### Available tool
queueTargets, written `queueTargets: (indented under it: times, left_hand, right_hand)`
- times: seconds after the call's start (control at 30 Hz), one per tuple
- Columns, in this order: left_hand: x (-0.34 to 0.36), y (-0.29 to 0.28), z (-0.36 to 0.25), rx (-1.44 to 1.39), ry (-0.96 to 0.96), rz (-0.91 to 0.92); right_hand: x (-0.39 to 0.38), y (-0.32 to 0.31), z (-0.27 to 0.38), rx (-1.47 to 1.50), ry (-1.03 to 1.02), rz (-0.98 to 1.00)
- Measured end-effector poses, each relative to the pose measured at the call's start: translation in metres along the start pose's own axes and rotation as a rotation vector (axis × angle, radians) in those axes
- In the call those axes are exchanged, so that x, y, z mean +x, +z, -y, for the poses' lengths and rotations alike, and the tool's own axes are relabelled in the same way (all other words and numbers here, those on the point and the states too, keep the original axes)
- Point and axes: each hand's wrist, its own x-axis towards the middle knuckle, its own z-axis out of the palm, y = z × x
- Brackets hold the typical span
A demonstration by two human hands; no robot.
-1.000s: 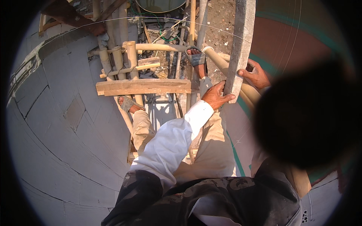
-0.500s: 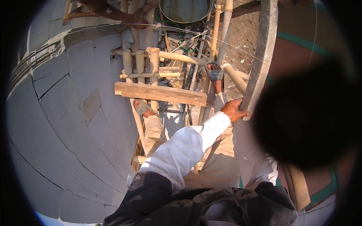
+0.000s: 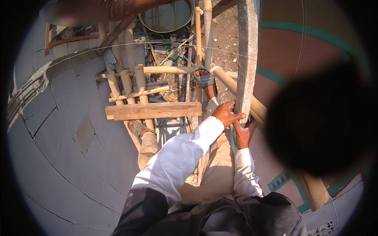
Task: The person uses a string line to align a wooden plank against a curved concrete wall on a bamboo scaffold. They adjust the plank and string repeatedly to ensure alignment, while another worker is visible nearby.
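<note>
A long, rough grey plank (image 3: 247, 59) stands steeply, running from the top of the view down to my hands. My left hand (image 3: 227, 114) is closed on the left side of its near end, with the thumb across the face. Just below, my right hand (image 3: 244, 135) wraps the same end from the right and underneath; some of its fingers are hidden. My sandalled feet stand wide apart, the left sandal (image 3: 139, 128) by a wooden board (image 3: 157, 111) and the right sandal (image 3: 204, 78) on bamboo farther off.
Bamboo poles (image 3: 169, 70) form a scaffold over rubble. A grey block wall (image 3: 67, 114) rises at left, with a thin string (image 3: 157, 42) stretched across. Another person's arm (image 3: 134, 8) reaches in at top left. A round water tub (image 3: 167, 17) sits far below. A dark blurred shape covers the right.
My right hand has come up from below to the plank's near end. The plank and my left hand appear farther left as the view shifted. The other person's arm reaches nearer.
</note>
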Motion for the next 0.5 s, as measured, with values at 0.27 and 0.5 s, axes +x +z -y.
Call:
queueTargets:
  times: [0.27, 0.5]
  left_hand:
    - [-0.009, -0.018, -0.03, 0.068, 0.026, 0.043]
    - [0.0, -0.028, -0.032, 0.322, 0.08, 0.065]
  right_hand:
    - [0.004, 0.039, 0.025, 0.033, -0.115, -0.268]
    - [0.015, 0.051, -0.037, 0.049, -0.239, -0.374]
